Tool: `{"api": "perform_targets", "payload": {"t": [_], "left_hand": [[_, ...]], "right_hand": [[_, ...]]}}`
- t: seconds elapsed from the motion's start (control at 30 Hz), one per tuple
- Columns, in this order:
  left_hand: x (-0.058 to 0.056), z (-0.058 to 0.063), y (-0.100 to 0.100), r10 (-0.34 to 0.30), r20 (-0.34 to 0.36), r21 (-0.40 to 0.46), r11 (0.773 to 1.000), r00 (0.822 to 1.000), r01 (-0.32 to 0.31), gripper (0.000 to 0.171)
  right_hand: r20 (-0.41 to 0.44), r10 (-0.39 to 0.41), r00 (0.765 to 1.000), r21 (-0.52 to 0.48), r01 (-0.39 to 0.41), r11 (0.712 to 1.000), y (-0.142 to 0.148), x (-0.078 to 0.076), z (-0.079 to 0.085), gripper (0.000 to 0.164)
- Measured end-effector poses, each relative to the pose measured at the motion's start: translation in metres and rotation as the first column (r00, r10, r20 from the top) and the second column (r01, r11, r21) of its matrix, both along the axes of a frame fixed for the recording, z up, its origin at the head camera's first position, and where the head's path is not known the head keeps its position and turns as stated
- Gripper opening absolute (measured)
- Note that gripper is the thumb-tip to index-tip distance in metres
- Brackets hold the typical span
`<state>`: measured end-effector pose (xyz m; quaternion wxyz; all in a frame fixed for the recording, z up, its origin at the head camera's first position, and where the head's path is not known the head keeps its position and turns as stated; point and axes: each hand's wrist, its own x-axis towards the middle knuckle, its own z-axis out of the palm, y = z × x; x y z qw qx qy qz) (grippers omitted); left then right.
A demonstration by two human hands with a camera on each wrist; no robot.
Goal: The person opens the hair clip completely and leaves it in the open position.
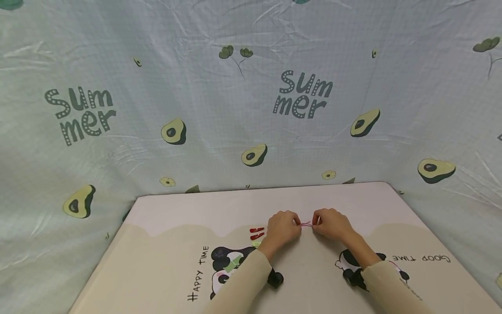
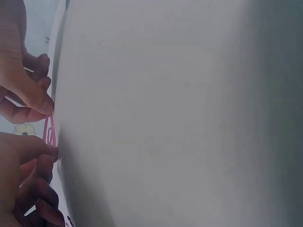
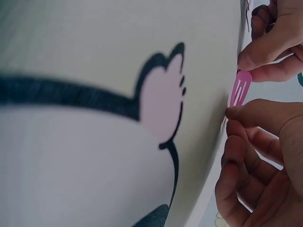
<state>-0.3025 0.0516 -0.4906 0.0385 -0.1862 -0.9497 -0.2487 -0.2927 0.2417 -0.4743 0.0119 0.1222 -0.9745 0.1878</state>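
A slim pink hair clip [image 1: 306, 224] is stretched between my two hands above the far part of the table. My left hand [image 1: 283, 227] pinches one end between thumb and fingertips, and my right hand [image 1: 332, 224] pinches the other. In the right wrist view the clip's rounded wide end [image 3: 244, 77] and slotted middle show, the wide end at the left hand's fingers. The narrow end is covered by the right thumb. In the left wrist view, the pink clip [image 2: 53, 135] appears edge-on, with a tongue between its sides.
Beside the left wrist lie two red hair clips [image 1: 257, 236] and a yellow-green clip [image 1: 256, 244], partly covered by the arm. The pale table mat [image 1: 157, 253] carries printed pandas and lettering. A cloth [image 1: 211, 100] with avocado prints hangs behind the table's far edge.
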Motion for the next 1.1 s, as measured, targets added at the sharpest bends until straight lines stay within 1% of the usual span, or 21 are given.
{"api": "perform_targets", "payload": {"t": [0.2,0.37,0.53,0.67,0.83,0.9,1.0,1.1], "left_hand": [[0.001,0.005,-0.004,-0.010,0.001,0.004,1.000,1.000,0.010,0.013],[0.001,0.015,-0.012,0.002,-0.013,0.019,1.000,1.000,-0.002,0.015],[0.001,0.030,-0.028,0.009,-0.040,0.070,0.998,0.999,-0.006,0.016],[0.003,0.037,-0.046,0.017,-0.066,0.103,0.995,0.998,-0.010,0.016],[0.006,0.040,-0.073,0.033,-0.060,0.143,0.989,0.998,-0.024,0.016],[0.009,0.040,-0.083,0.033,-0.051,0.139,0.990,0.998,-0.026,0.016],[0.012,0.038,-0.095,0.012,-0.032,0.123,0.992,0.999,-0.008,0.016],[0.015,0.034,-0.104,-0.019,-0.013,0.094,0.995,1.000,0.020,0.016]], "right_hand": [[-0.007,-0.003,1.000,-0.004,0.003,1.000,-0.001,0.000,0.004,0.009],[-0.015,-0.004,1.000,-0.006,0.004,1.000,-0.003,0.001,0.012,0.014],[-0.049,0.019,0.999,-0.029,-0.021,0.999,-0.009,0.003,0.025,0.017],[-0.065,0.062,0.996,-0.054,-0.066,0.996,-0.018,0.004,0.033,0.018],[-0.059,0.123,0.991,-0.090,-0.128,0.988,-0.030,0.006,0.035,0.019],[-0.049,0.144,0.988,-0.099,-0.148,0.984,-0.036,0.005,0.035,0.019],[-0.030,0.158,0.987,-0.113,-0.161,0.981,-0.044,0.004,0.033,0.019],[0.012,0.159,0.987,-0.132,-0.157,0.979,-0.053,0.004,0.030,0.019]]}}
